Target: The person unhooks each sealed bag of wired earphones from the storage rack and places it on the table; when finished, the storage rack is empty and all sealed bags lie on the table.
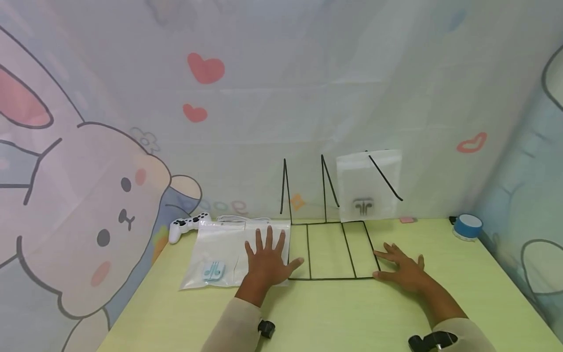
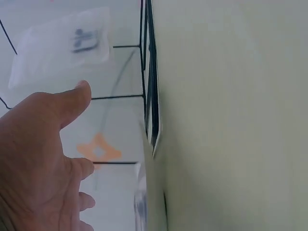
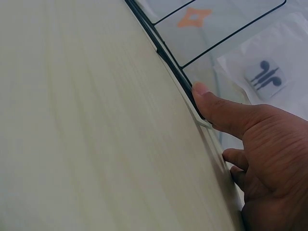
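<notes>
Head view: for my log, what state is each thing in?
Black wire rack, standing
Translucent plastic bag with dark earphones, hanging on rack
Translucent plastic bag with blue earphones, lying flat
White plastic gamepad, power unclear
White cable, coiled
Left hand, fingers spread
Right hand, touching rack

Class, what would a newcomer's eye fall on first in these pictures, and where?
Probably the large cartoon rabbit on the backdrop, at the head view's left. Next, the black wire rack on the table, a bag of earphones hanging at its right. The left hand and right hand flank it.
</notes>
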`<state>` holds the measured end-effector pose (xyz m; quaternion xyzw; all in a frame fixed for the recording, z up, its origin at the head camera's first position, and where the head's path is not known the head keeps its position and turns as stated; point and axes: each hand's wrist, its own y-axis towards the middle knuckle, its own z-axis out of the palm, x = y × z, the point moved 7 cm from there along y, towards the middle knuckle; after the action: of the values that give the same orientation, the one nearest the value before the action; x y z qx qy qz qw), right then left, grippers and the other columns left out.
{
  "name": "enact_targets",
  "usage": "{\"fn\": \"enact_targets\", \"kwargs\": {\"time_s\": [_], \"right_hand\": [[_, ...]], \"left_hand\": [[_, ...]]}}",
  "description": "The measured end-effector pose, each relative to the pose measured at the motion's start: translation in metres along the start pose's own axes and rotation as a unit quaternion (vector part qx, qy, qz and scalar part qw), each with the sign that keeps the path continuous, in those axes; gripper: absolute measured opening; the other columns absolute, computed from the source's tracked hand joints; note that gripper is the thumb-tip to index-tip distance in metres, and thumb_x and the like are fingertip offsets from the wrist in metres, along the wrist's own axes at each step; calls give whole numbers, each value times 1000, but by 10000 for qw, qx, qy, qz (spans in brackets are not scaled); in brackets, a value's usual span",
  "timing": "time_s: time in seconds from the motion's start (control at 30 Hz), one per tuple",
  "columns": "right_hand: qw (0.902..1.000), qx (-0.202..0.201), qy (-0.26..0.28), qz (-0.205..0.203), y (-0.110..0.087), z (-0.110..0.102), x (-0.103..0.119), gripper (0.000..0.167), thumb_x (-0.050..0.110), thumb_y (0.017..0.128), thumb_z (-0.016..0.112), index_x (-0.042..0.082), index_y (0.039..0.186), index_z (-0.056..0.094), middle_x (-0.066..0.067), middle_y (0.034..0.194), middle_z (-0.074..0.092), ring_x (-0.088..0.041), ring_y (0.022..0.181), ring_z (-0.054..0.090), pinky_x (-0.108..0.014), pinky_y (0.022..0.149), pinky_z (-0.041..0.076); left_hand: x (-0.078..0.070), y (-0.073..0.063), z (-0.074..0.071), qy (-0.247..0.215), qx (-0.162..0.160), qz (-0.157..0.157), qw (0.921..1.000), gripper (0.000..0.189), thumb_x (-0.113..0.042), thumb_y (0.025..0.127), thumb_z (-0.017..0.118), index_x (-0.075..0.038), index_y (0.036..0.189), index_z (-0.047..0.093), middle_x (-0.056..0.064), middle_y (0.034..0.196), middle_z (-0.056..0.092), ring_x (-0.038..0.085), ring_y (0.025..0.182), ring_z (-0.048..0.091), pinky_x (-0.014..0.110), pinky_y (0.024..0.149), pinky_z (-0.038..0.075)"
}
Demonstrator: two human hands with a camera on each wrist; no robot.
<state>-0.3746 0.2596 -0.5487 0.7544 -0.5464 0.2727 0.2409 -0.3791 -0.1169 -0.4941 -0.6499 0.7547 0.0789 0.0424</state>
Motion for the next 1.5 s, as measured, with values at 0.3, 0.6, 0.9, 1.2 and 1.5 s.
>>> {"fn": "enact_targets", "kwargs": {"time_s": [0.3, 0.6, 0.9, 1.2, 1.5], "right_hand": [[9999, -75, 58, -82, -1, 1, 2, 76, 47, 94, 83, 10, 156, 60, -32, 175, 29, -61, 163, 13, -92, 112, -19], [10000, 58, 14, 33, 0, -1, 3, 77, 47, 94, 83, 11, 158, 59, -31, 177, 25, -60, 165, 10, -92, 112, -19], [10000, 26, 27, -19, 1, -2, 4, 77, 46, 94, 84, 10, 157, 59, -32, 176, 26, -61, 164, 11, -92, 111, -20], [10000, 55, 29, -41, -1, -2, 5, 76, 45, 94, 83, 9, 157, 59, -33, 175, 26, -62, 163, 10, -94, 109, -19], [10000, 38, -40, -27, -1, -1, 4, 76, 46, 94, 83, 10, 157, 59, -33, 175, 26, -62, 163, 11, -94, 109, -18]], "left_hand": [[-35, 4, 17, -331, -32, 510, 9981, 103, -83, 95, 56, -24, 175, 28, 18, 184, 16, 54, 169, 14, 78, 130, 18], [-66, 7, 34, -597, 312, 868, 9940, 101, -82, 96, 56, -27, 175, 27, 18, 184, 16, 51, 170, 14, 74, 131, 22], [-85, 7, 48, -896, 611, 1073, 9883, 98, -77, 98, 60, -24, 175, 30, 23, 182, 18, 51, 169, 15, 69, 132, 26], [-85, 2, 51, -1374, 723, 1010, 9827, 96, -69, 99, 64, -17, 174, 32, 29, 180, 21, 55, 168, 14, 72, 132, 23], [-80, 4, 59, -1492, 791, 938, 9812, 98, -61, 102, 65, -6, 173, 28, 30, 180, 20, 55, 168, 12, 71, 135, 14]]}}
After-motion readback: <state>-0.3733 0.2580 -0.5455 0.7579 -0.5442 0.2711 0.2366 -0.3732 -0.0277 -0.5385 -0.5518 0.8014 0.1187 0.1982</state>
